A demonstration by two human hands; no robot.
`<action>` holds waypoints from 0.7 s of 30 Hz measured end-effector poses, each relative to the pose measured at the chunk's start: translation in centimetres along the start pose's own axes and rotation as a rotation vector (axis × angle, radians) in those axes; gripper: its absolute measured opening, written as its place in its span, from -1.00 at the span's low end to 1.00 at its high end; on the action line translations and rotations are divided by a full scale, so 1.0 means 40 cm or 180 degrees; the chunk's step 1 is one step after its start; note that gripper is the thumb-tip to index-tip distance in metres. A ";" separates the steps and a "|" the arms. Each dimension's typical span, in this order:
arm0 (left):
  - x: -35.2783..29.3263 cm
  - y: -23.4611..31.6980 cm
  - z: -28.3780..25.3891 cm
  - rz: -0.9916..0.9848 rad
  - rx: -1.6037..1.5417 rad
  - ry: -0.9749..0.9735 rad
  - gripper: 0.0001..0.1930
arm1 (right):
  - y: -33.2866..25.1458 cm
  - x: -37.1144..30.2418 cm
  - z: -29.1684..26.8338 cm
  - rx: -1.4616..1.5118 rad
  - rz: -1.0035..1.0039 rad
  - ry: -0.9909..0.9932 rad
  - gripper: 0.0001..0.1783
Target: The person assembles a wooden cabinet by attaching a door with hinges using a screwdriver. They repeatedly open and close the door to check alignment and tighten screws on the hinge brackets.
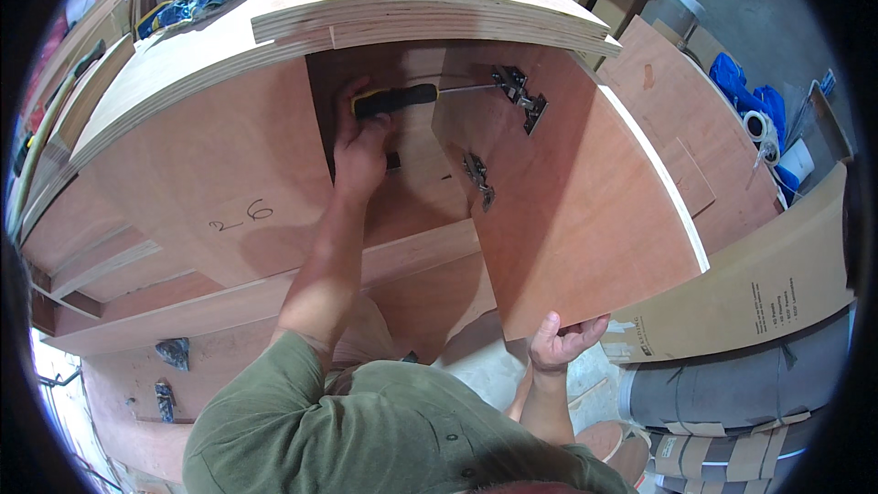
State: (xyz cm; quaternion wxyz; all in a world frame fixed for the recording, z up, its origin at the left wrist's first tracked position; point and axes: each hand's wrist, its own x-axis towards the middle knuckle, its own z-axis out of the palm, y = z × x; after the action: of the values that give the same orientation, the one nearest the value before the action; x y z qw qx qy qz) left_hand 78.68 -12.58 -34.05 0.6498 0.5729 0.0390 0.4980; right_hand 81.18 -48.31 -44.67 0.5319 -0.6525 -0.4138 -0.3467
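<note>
My left hand (363, 142) is closed around the black and yellow handle of a screwdriver (396, 99), inside the open cabinet (393, 261). The screwdriver's thin shaft points right, its tip at or very near the upper metal hinge (521, 99); exact contact is too small to tell. A second hinge (478, 181) sits lower on the same side. Both join the reddish plywood door (585, 210), which stands swung open, to the cabinet. At the door's bottom edge my right hand (567, 343) grips the panel with thumb and fingers.
A thick plywood top (421, 18) overhangs the opening. To the left, a plywood front panel (210, 165) has handwritten marks. A flattened cardboard sheet (750, 284) and a grey drum (732, 393) are at the right. A small plastic bag (174, 354) and a loose hinge (165, 400) lie lower left.
</note>
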 end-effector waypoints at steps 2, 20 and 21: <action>0.010 -0.008 0.006 0.0198 0.0156 0.0052 -0.53 | 0.001 -0.002 0.001 0.0004 -0.0032 -0.0005 -0.09; 0.037 0.011 0.040 -0.0691 0.0929 0.0998 -0.51 | -0.007 -0.003 -0.006 -0.0080 0.0028 -0.0056 -0.06; 0.030 0.029 0.049 -0.0944 0.0887 0.0938 -0.51 | -0.006 -0.004 -0.008 -0.0089 0.0035 -0.0063 -0.06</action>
State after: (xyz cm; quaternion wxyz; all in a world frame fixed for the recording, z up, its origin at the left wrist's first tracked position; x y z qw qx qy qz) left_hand 79.80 -13.30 -31.85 0.6178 0.5663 0.2852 0.4651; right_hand 80.88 -48.63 -44.65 0.5205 -0.6655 -0.4106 -0.3430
